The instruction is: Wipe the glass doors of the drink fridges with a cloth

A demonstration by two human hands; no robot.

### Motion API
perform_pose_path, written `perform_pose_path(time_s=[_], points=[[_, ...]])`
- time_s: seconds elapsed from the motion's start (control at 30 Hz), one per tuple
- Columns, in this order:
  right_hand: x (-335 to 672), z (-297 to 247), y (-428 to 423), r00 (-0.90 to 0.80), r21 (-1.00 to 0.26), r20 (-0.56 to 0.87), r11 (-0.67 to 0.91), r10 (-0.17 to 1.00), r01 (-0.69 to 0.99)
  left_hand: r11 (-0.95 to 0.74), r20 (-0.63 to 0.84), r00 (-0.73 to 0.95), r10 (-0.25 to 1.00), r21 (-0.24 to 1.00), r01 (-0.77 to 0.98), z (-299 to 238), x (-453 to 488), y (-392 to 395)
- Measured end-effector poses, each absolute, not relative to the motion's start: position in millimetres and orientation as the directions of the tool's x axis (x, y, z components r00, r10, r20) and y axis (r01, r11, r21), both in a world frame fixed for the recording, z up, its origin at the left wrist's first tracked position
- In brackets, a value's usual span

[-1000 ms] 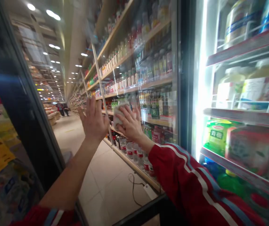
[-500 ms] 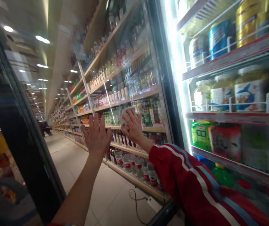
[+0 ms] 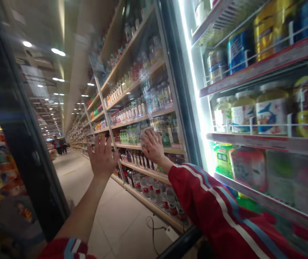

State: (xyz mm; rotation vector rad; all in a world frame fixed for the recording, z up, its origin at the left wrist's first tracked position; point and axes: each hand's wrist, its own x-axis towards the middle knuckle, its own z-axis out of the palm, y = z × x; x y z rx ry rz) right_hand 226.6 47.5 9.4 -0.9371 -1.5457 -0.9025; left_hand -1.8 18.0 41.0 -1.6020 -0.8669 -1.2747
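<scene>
Your right hand (image 3: 153, 146), fingers bent, holds one crumpled, pale cloth (image 3: 143, 134) beneath them, against one smooth, transparent door pane (image 3: 128, 111). Your left hand (image 3: 104, 156), fingers spread, stands raised to the cloth's left; its contact with the pane cannot be determined.

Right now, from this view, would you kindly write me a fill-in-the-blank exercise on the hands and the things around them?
1. The ____ hand has its fingers over a pale cloth.
2. The left hand, fingers spread, holds ____.
3. Apart from its white and blue stripes, the nearer sleeve is ____.
4. The bottle with a blue whale label stands one shelf ____ the bright green pouch.

Missing words: right; nothing; red; above.
</scene>
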Motion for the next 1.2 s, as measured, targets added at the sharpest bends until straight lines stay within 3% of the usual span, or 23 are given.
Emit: perform_pose_path(time_s=[0.1,0.37,0.47,0.63,0.8,1.07,1.2], points=[[244.3,5.3,50.3,-0.213,0.155,0.974,0.442,0.083,0.883,-0.315,0.977,0.208,0.041,-0.185,0.931,41.0,0.0,13.6],[346.0,-11.3,72.7,0.121,-0.147,0.989,0.412,0.088,0.899,-0.203,0.969,0.243,0.049,-0.229,0.952,41.7,0.8,7.9],[363.0,-14.1,79.4,0.176,-0.179,0.983,0.45,0.049,0.875,-0.183,0.967,0.251,0.05,-0.239,0.954,42.3,0.7,7.3],[350.9,-11.3,84.4,0.157,-0.121,0.987,0.531,-0.024,0.839,-0.125,0.968,0.25,0.035,-0.244,0.962,42.1,2.0,5.8],[342.3,0.6,83.5,-0.03,0.062,0.998,0.591,-0.063,0.804,-0.095,0.961,0.277,0.02,-0.274,0.957,42.3,0.5,6.7],[343.4,37.3,95.2,0.197,-0.056,0.965,0.601,-0.171,0.797,-0.029,0.964,0.264,0.027,-0.263,0.964,37.0,1.9,10.8],[297.5,32.3,81.5,0.003,0.087,0.989,0.596,-0.148,0.798,-0.039,0.972,0.23,0.056,-0.228,0.973,34.3,3.0,13.0]])
